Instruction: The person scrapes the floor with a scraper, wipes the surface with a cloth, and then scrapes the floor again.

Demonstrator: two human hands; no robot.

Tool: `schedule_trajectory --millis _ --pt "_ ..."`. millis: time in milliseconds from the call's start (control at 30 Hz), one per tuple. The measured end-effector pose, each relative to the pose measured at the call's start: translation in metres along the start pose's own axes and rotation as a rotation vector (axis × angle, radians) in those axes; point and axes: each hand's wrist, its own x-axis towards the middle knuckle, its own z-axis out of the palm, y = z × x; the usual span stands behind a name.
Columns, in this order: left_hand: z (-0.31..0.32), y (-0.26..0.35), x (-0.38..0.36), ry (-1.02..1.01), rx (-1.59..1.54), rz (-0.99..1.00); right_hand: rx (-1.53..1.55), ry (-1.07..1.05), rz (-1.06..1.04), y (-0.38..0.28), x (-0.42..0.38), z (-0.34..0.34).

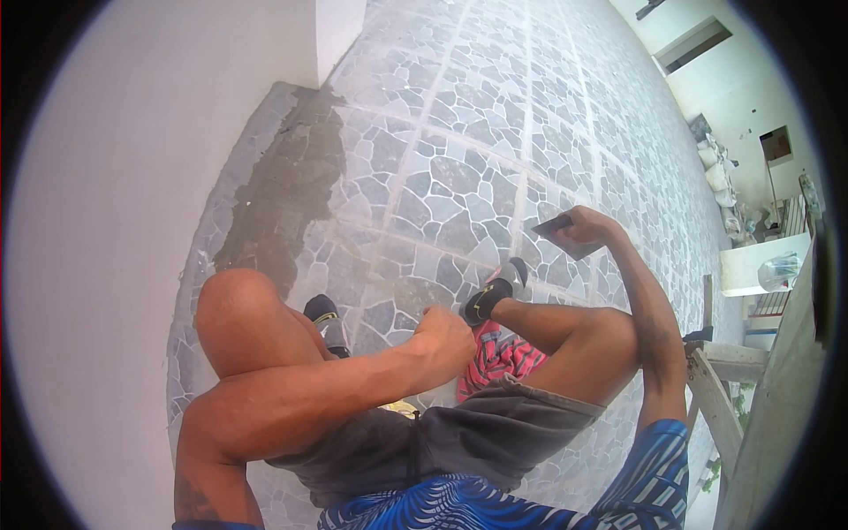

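Observation:
My right hand is wrapped round a flat, dark trowel-like tool, held above the stone-patterned floor to the right of my feet. My left hand is closed in front of my shorts, near a pink and grey striped cloth that lies on the floor by my shoe. Whatever my left fingers hold, if anything, is hidden. A dark wet patch covers the floor at the left, along the white wall.
The white wall rises close on my left, with a corner further ahead. A wooden stand is at the right. Several white sacks and a bagged item lie beyond it, near the far wall.

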Motion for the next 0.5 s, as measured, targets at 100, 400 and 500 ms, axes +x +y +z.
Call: schedule_trajectory --millis 100,400,500 --pt "-0.028 -0.022 0.003 0.224 -0.022 -0.12 0.038 0.023 -0.102 -0.022 -0.012 -0.011" --pt "-0.074 -0.053 0.01 0.818 -0.432 -0.242 0.04 -0.083 -0.388 -0.158 -0.084 -0.06" --pt "-0.089 -0.054 0.005 0.64 -0.573 -0.308 0.085 -0.106 -0.399 -0.168 -0.092 -0.061"
